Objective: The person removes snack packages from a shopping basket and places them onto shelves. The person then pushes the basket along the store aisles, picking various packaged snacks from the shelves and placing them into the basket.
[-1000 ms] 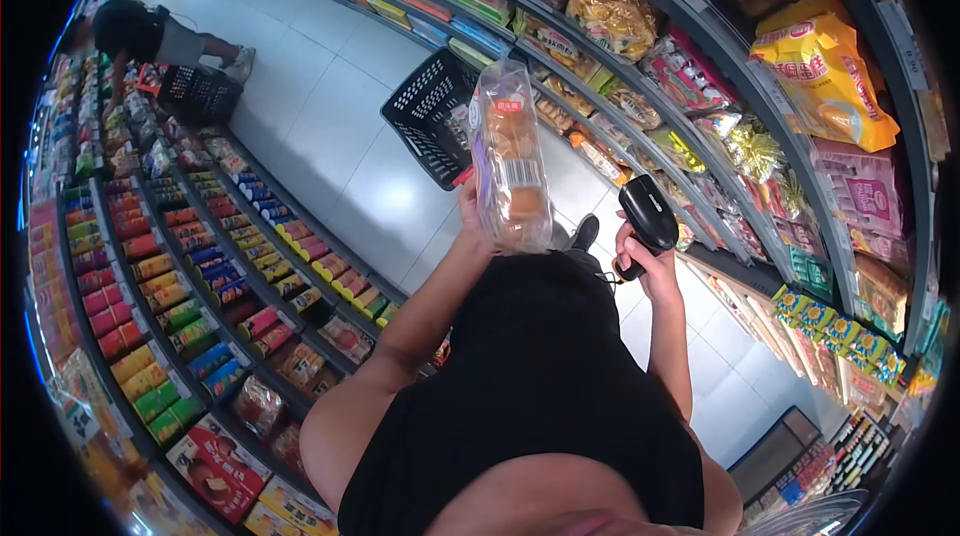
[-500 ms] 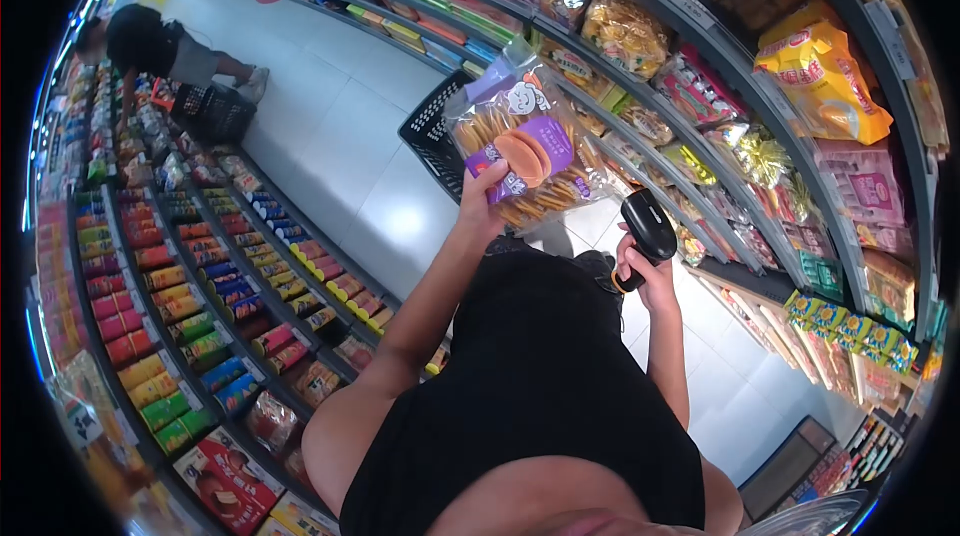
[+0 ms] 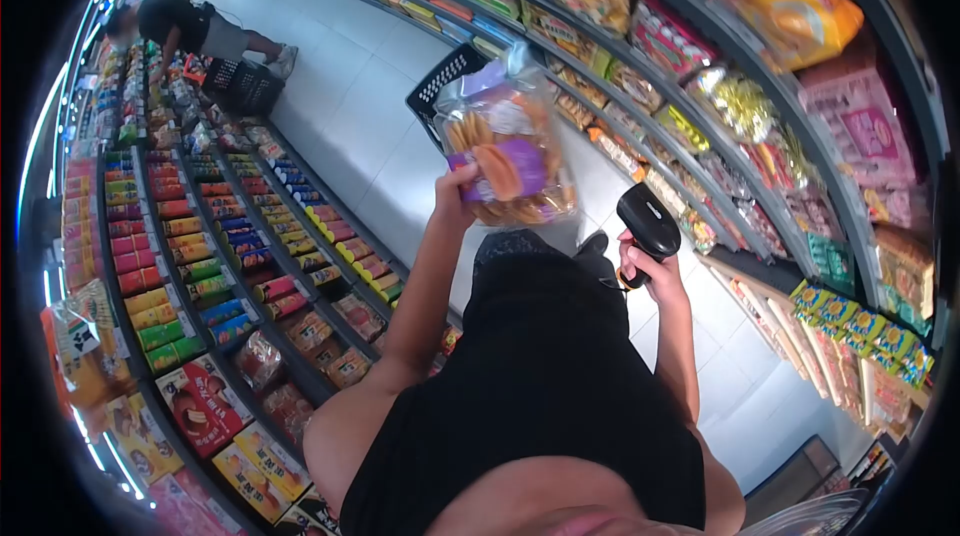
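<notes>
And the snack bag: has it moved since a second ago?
Yes: in the left hand, the bag has turned from edge-on to bring its broad face to the camera, while the shelf at right shows no such turn.

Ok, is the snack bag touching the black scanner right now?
Apart. The head view plainly shows pale floor between the clear snack bag in the left hand and the black scanner in the right hand.

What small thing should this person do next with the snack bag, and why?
Perhaps turn the snack bag over in the left hand: its purple-labelled front faces up with no barcode that I can make out, and the right hand holds what looks like a scanner.
</notes>
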Demonstrator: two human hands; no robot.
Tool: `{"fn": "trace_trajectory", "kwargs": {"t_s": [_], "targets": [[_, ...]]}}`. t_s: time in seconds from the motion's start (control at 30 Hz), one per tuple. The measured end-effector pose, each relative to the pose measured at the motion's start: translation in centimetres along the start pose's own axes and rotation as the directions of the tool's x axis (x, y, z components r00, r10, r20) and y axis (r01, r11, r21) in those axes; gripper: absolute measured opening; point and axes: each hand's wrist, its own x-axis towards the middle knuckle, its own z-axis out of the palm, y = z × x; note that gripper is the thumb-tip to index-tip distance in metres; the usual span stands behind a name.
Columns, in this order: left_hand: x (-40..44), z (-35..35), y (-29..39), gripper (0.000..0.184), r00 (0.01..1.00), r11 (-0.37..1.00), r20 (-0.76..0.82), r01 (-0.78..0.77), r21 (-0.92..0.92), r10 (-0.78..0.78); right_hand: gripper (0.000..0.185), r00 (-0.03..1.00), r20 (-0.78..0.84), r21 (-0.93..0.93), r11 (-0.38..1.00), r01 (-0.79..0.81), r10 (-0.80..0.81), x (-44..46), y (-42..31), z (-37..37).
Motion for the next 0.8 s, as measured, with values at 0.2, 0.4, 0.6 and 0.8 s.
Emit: {"fn": "trace_trajectory", "kwargs": {"t_s": [0.2, 0.4, 0.6, 0.8], "targets": [[1.0, 5.5, -11.5, 0.073, 0.684, 0.435, 0.696, 0.571, -0.697, 0.218, 0.028, 0.98, 0.19, 0.049, 0.997, -0.061, 0.05, -6.2, -0.6, -5.3], [0.9, 11.9, -18.3, 0.081, 0.461, 0.351, 0.872, 0.798, -0.49, 0.167, 0.018, 0.99, 0.142, 0.07, 0.998, -0.009, -0.001, -12.7, -1.2, -7.9], [0.4, 19.5, -27.5, 0.072, 0.135, 0.273, 0.987, 0.95, -0.153, 0.084, 0.053, 0.985, -0.005, -0.084, 0.981, 0.173, -0.174, -21.1, -1.0, -8.8], [-2.8, 25.9, -31.1, 0.071, -0.077, 0.23, 0.996, 0.969, 0.086, -0.049, 0.05, 0.941, -0.23, -0.077, 0.968, 0.237, -0.249, -26.5, 0.7, -7.5]]}}
